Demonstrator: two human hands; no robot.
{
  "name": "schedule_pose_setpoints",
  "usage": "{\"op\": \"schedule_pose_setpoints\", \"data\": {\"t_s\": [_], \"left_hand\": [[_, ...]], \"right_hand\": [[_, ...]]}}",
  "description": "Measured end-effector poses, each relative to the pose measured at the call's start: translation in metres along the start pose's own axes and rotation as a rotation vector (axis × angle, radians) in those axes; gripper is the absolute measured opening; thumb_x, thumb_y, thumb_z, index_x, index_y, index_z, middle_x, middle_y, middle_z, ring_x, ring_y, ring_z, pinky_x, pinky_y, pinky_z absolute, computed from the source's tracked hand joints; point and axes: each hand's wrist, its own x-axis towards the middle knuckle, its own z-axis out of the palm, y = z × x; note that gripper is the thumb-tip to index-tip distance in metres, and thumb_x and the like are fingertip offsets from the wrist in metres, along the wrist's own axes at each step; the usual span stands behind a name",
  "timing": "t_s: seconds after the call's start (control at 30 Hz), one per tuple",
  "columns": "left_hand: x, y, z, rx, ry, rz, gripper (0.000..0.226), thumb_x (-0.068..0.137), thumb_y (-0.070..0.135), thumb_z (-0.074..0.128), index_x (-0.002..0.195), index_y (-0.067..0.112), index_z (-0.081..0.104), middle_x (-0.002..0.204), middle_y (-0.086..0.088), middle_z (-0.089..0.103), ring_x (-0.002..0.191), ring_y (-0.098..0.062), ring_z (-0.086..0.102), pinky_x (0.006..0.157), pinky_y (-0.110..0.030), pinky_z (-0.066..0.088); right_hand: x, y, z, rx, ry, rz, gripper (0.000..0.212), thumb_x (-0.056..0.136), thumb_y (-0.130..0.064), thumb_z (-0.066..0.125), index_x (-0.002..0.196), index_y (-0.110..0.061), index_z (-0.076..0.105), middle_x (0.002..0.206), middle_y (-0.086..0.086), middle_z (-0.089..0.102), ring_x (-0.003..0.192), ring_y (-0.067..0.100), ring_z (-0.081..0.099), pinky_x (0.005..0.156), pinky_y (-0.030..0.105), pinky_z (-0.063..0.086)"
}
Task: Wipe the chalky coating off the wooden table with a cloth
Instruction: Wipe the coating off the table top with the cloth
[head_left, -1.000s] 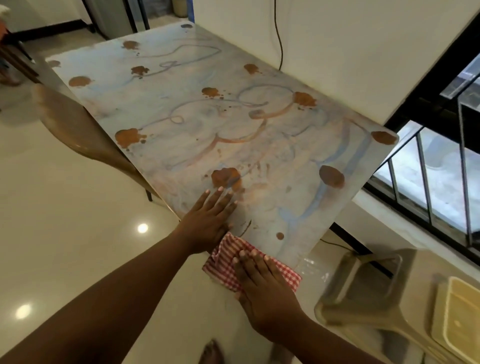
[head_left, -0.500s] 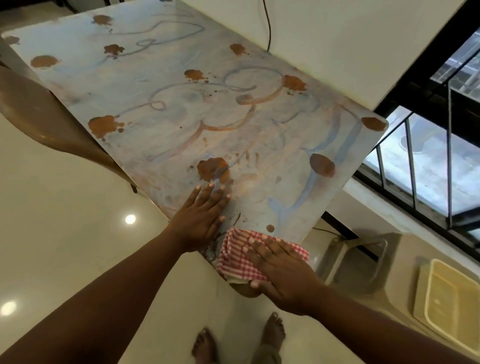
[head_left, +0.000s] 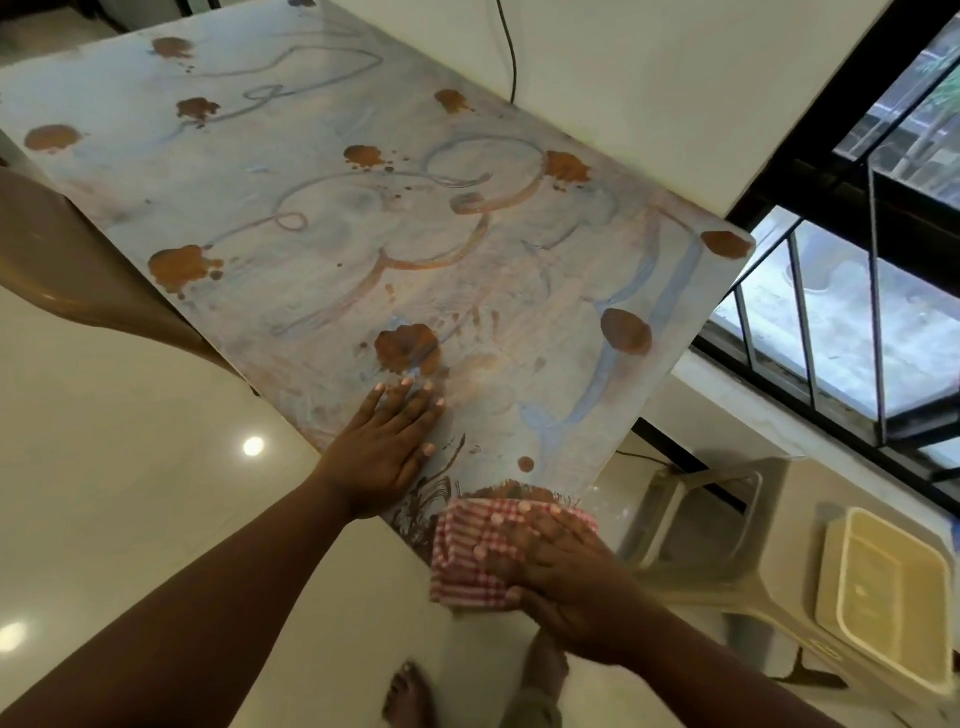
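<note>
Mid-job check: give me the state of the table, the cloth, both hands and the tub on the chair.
table: mostly chalky still, wiped dark only at the near edge
cloth: folded, pressed at the table's near edge, partly overhanging
left hand: flat on the table, fingers straight
right hand: flat on the cloth, thumb at its near edge
tub: upright, nothing visible inside
chair: beside the table

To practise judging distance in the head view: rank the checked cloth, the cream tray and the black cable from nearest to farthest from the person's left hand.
1. Checked cloth, at the near table corner under the right hand.
2. Black cable, on the far wall.
3. Cream tray, far right.

From the left hand.
</note>
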Motion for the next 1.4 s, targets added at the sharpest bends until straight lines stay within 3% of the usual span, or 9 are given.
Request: {"op": "schedule_pose_setpoints", "data": {"t_s": [0.1,0.27,0.47,0.7,0.8,0.97,1.17,1.3,1.4], "left_hand": [[0.0,0.0,0.0,0.004,-0.002,0.005,0.064,0.093,0.054,-0.005,0.15,0.026,-0.003,0.157,0.003,-0.007,0.144,-0.018,-0.021,0.114,-0.033,-0.022],[0.0,-0.001,-0.001,-0.037,0.007,0.007,0.064,0.094,0.052,0.0,0.15,0.024,0.003,0.156,0.003,-0.001,0.145,-0.019,-0.016,0.114,-0.033,-0.02],[0.0,0.0,-0.002,-0.056,-0.001,0.014,0.063,0.094,0.051,0.0,0.15,0.023,0.004,0.157,0.003,-0.001,0.145,-0.018,-0.015,0.115,-0.033,-0.018],[-0.002,0.002,-0.005,-0.017,-0.007,0.012,0.065,0.093,0.051,-0.002,0.151,0.022,0.002,0.157,0.002,0.0,0.143,-0.02,-0.018,0.115,-0.034,-0.019],[-0.002,0.005,-0.005,0.041,-0.016,-0.006,0.069,0.089,0.054,-0.01,0.151,0.023,-0.005,0.156,0.002,-0.01,0.14,-0.02,-0.027,0.113,-0.035,-0.023],[-0.001,0.006,-0.008,0.043,-0.032,-0.005,0.072,0.089,0.058,-0.009,0.15,0.021,-0.004,0.157,-0.002,-0.009,0.142,-0.021,-0.023,0.114,-0.036,-0.021],[0.006,0.008,-0.008,0.003,-0.063,-0.097,0.078,0.087,0.064,-0.013,0.15,0.021,-0.001,0.157,-0.002,-0.007,0.142,-0.02,-0.023,0.114,-0.034,-0.021],[0.025,0.019,-0.011,0.022,-0.089,-0.125,0.076,0.089,0.065,-0.008,0.151,0.022,-0.001,0.158,-0.003,-0.005,0.143,-0.021,-0.021,0.115,-0.036,-0.018],[0.053,0.031,-0.016,0.067,-0.089,-0.104,0.073,0.09,0.062,-0.006,0.15,0.022,-0.002,0.158,-0.004,-0.002,0.144,-0.022,-0.017,0.115,-0.037,-0.019]], "right_hand": [[0.01,0.017,-0.014,-0.013,-0.01,0.071,0.046,0.097,-0.058,0.007,0.143,-0.058,0.002,0.154,-0.02,-0.008,0.138,0.002,-0.028,0.108,0.03,-0.024],[0.033,-0.013,-0.011,0.034,0.022,0.179,0.046,0.098,-0.053,0.014,0.144,-0.056,0.004,0.156,-0.015,-0.005,0.143,0.015,-0.02,0.107,0.034,-0.027],[0.02,-0.051,0.008,0.064,0.035,0.051,0.043,0.098,-0.057,0.015,0.141,-0.059,0.012,0.155,-0.021,-0.003,0.142,0.018,-0.014,0.109,0.045,-0.019],[-0.007,0.007,-0.011,0.022,0.069,0.081,0.04,0.101,-0.05,0.018,0.139,-0.062,0.014,0.153,-0.027,-0.004,0.142,0.001,-0.011,0.114,0.039,0.0],[0.008,0.043,-0.031,-0.07,0.018,0.186,0.046,0.1,-0.052,0.008,0.144,-0.055,-0.007,0.153,-0.02,-0.018,0.142,0.01,-0.022,0.112,0.036,-0.02],[0.052,0.035,-0.036,-0.083,0.063,0.25,0.049,0.1,-0.052,0.011,0.145,-0.048,-0.008,0.153,-0.01,-0.012,0.142,0.02,-0.022,0.106,0.034,-0.028],[0.015,0.048,-0.022,0.007,0.032,-0.003,0.044,0.101,-0.054,0.016,0.145,-0.055,0.012,0.158,-0.021,0.002,0.145,0.011,-0.01,0.113,0.042,-0.012],[0.013,0.101,-0.046,0.022,0.005,-0.021,0.045,0.099,-0.056,0.01,0.145,-0.055,0.01,0.157,-0.021,0.003,0.145,0.008,-0.008,0.118,0.045,0.001],[0.032,0.122,-0.063,0.019,-0.009,-0.03,0.048,0.097,-0.058,0.007,0.145,-0.054,0.012,0.157,-0.02,0.004,0.145,0.009,-0.011,0.118,0.044,-0.001]]}}
